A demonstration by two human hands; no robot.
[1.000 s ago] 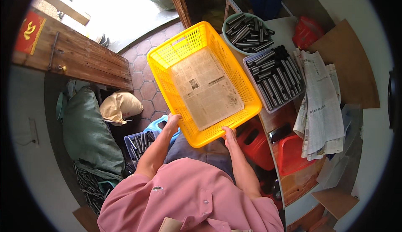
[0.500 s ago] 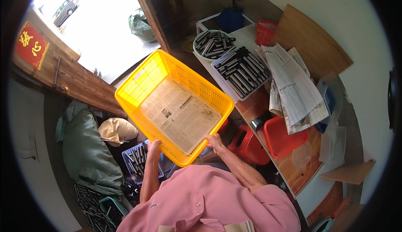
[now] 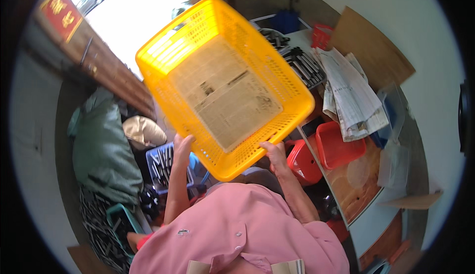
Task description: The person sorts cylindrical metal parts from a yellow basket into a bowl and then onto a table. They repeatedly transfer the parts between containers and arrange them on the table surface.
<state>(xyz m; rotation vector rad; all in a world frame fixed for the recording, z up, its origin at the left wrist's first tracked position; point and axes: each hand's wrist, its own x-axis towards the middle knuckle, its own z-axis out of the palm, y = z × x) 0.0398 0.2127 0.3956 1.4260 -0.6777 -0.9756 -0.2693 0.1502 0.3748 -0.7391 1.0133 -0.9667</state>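
Nearest the body, both forearms rise from the pink shirt (image 3: 237, 234) and end well apart from each other, one at each near corner of the yellow basket (image 3: 225, 83). Left hand (image 3: 182, 144) clamps the near-left rim, fingers wrapped up over the mesh wall; right hand (image 3: 273, 154) clamps the near-right rim, thumb on the inside edge. Both are closed on the basket, neither free. Basket is held up off any surface and tipped, open side facing the camera, so it lies straight ahead of and above the hands. Long axis runs away from the hands, from the near rim between them up toward the far rim at upper left. The two hands appear about equally near to it; neither leads. A sheet of newspaper (image 3: 227, 96) lines the basket floor, lying flat against it. Past the right hand, lower down, sit a red stool (image 3: 303, 161) and a red bin (image 3: 339, 148). Beyond those, on the table (image 3: 363, 187), lies a stack of newspapers (image 3: 354, 96). Past the left hand is a blue crate (image 3: 166, 162) of dark metal parts
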